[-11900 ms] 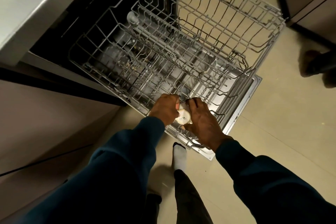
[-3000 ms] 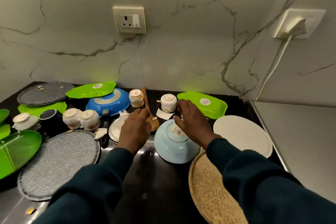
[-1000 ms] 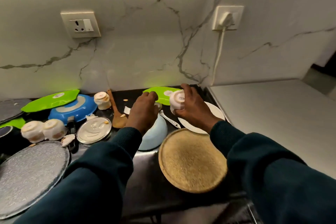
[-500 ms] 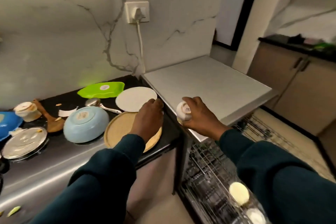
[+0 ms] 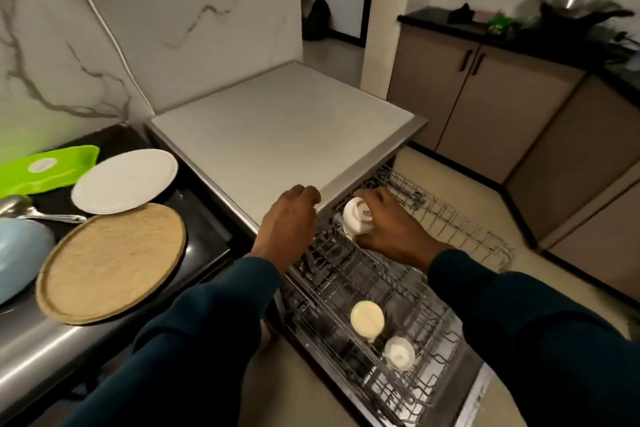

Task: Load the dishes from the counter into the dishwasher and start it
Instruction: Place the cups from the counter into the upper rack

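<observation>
Left of the hands, the dark bench [image 5: 204, 218] carries a round tan plate [image 5: 110, 263], a white plate [image 5: 124, 180] touching its far edge, a green tray [image 5: 45, 166], a pale blue bowl [image 5: 17, 253] and a spoon [image 5: 31, 210].

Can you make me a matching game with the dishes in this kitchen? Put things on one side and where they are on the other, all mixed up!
Things:
1. small white cup
2. tan round plate
3. green tray
4. pale yellow cup

Places:
A. sitting in the dishwasher rack
B. at the back of the counter, by the marble wall
C. held in the right hand
D. at the counter's front edge

Pairs: 1-C, 2-D, 3-B, 4-A
</observation>
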